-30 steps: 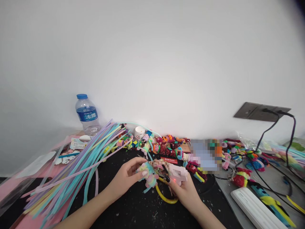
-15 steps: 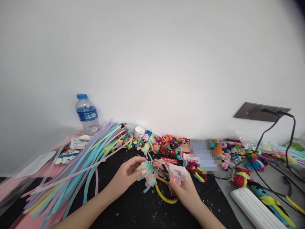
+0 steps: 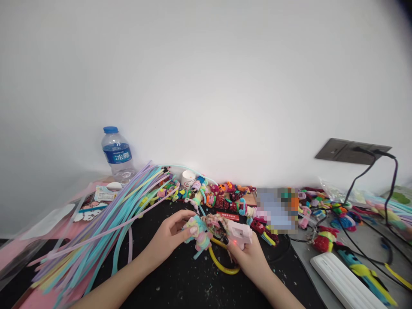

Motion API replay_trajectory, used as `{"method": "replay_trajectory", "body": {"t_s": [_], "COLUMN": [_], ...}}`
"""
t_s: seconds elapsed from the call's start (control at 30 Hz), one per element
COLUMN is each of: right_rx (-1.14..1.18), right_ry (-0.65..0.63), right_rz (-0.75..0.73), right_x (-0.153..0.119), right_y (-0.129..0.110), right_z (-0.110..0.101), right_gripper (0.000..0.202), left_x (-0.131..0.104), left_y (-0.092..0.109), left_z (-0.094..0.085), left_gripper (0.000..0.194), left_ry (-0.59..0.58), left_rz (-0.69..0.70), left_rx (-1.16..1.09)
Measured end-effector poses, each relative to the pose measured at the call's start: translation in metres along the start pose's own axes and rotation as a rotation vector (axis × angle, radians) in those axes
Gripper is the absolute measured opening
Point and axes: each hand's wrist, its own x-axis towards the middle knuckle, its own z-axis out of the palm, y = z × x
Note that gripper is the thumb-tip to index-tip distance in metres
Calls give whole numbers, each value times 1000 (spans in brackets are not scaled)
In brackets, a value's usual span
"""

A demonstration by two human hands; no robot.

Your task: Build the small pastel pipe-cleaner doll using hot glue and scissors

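White wall (image 3: 206,94) fills the view above your worktop (image 3: 304,253), whose grey part shows on the right; a black mat (image 3: 193,285) flecked with pale bits lies in front of you. On your left fans a big bundle of fuzzy stems (image 3: 125,214), lilac, turquoise, yellow and pink. Small fuzzy figures (image 3: 222,201) crowd along the mat's far side. A long white case (image 3: 344,279) lies at your near right, and a blue-capped bottle (image 3: 117,154) stands behind the stems. Two black cables are plugged into the grey wall socket (image 3: 337,150).

Your left hand (image 3: 167,236) has thumb and fingers pinched on a pastel fuzzy piece (image 3: 201,242), held over the mat. Your right hand (image 3: 249,255) has its fingers wrapped round a pale pink tool (image 3: 241,231), its crusted front end pointing toward that piece; you cannot tell whether they touch. Just below, a yellow ring (image 3: 222,268) shows. Smaller are the paper cup (image 3: 188,178), the red strip (image 3: 228,216) and the tool's glowing red light (image 3: 235,242).
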Motion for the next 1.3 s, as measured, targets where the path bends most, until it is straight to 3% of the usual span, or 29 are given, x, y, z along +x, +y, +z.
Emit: {"method": "replay_trajectory", "body": {"t_s": [0.83, 1.3], "right_rx": [-115, -130], "right_ry": [51, 39], "right_rz": [-36, -14], "right_x": [-1, 0], "right_y": [1, -1], "right_z": [-1, 0], "right_gripper": [21, 23], "left_x": [0, 0], "left_y": [12, 10], "left_z": [3, 2], "left_gripper": [33, 33], "left_ry": [104, 128], "left_rz": [-80, -53], "left_rx": [-54, -21]}}
